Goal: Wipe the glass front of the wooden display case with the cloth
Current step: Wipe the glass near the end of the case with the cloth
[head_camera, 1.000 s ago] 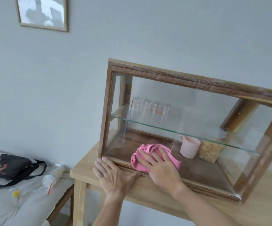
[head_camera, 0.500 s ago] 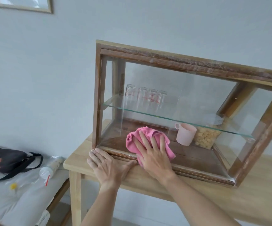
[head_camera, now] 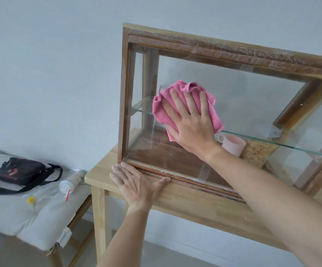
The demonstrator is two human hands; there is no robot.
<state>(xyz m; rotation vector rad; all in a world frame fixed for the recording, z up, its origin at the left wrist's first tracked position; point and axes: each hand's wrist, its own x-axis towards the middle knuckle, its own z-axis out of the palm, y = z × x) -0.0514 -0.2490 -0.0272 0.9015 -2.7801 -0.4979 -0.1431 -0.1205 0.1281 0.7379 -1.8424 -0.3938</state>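
The right hand point(head_camera: 193, 124) lies flat with fingers spread, its grip pressing the pink cloth point(head_camera: 185, 108) against the glass front point(head_camera: 252, 105) of the wooden display case point(head_camera: 223, 53); the cloth sits bunched under the palm in the left half of the pane, level with the inner glass shelf point(head_camera: 272, 140). Spreading the fingers likely widens the patch that each stroke covers and keeps the cloth from slipping out. The left hand point(head_camera: 137, 184) rests palm-down, fingers together and extended, on the bench point(head_camera: 194, 201) at about 7 o'clock from the cloth, its fingertips against the lower front rail near the case's bottom-left corner; it holds nothing, and seems placed there to brace the case so the wiping pressure does not push it back. Inside, a pink cup point(head_camera: 233, 148) and a container of pale snack pieces point(head_camera: 258, 153) stand on the floor of the case at about 4 o'clock from the wiping hand. The right half and the upper strip of the pane look unreached from this position, so much wiping probably remains.
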